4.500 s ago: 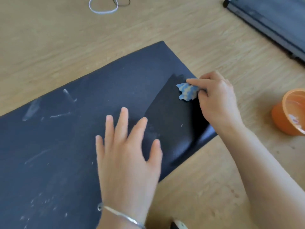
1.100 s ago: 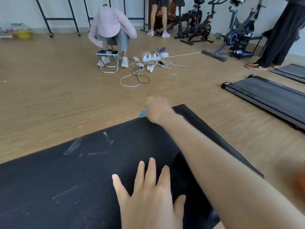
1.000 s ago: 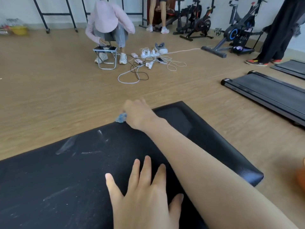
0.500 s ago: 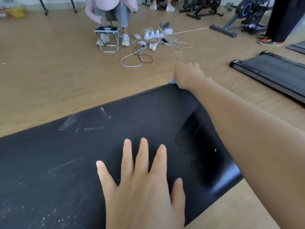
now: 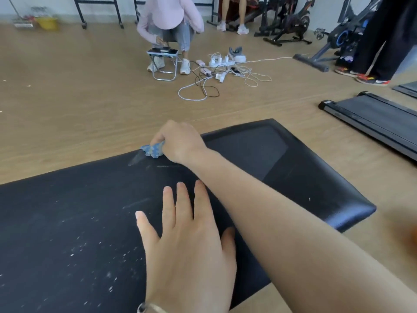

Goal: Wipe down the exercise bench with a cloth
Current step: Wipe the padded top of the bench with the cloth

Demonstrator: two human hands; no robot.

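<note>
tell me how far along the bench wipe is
Partly done. Done: the right end of the bench looks dark and mostly free of marks. In hand: the right hand grips the blue cloth at the far edge, beside a white smear. Left: white specks and streaks cover the stretch around and left of the left hand, which rests flat on it.

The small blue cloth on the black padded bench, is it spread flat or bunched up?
Bunched up: the small blue cloth is a crumpled wad gripped by the right hand, only a lump showing.
</note>
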